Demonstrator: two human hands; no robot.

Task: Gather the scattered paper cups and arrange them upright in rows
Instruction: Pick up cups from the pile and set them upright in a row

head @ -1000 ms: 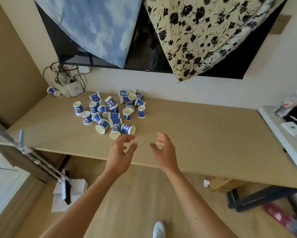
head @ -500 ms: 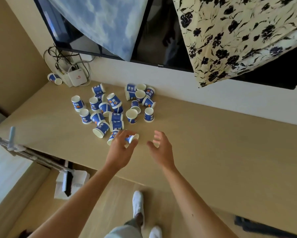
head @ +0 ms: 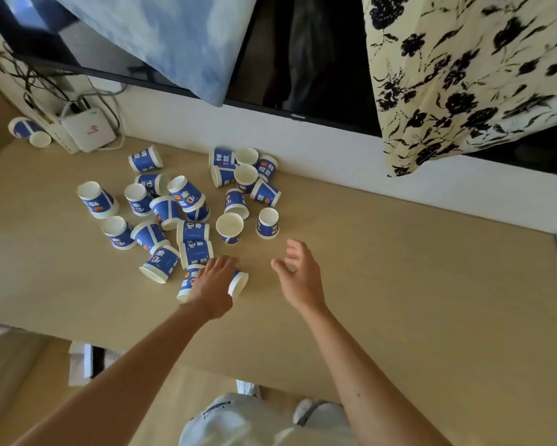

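Clamps left hand (head: 212,284) over a toppled cup (head: 239,282), nearest of all and far right of the router (head: 88,129); fingers curled round its wall, thumb hidden. Lies on its side on the desk (head: 399,284), long axis left to right, mouth pointing right and slightly nearward. Holds right hand (head: 298,278) farther right of the router, fingers spread, gripping nothing. Closer to the router: heap of cups (head: 191,231), mostly tipped. Just left of the router, a stray cup (head: 29,133) on its side. Half a second ago, only fingertips on the cup; now covers it.
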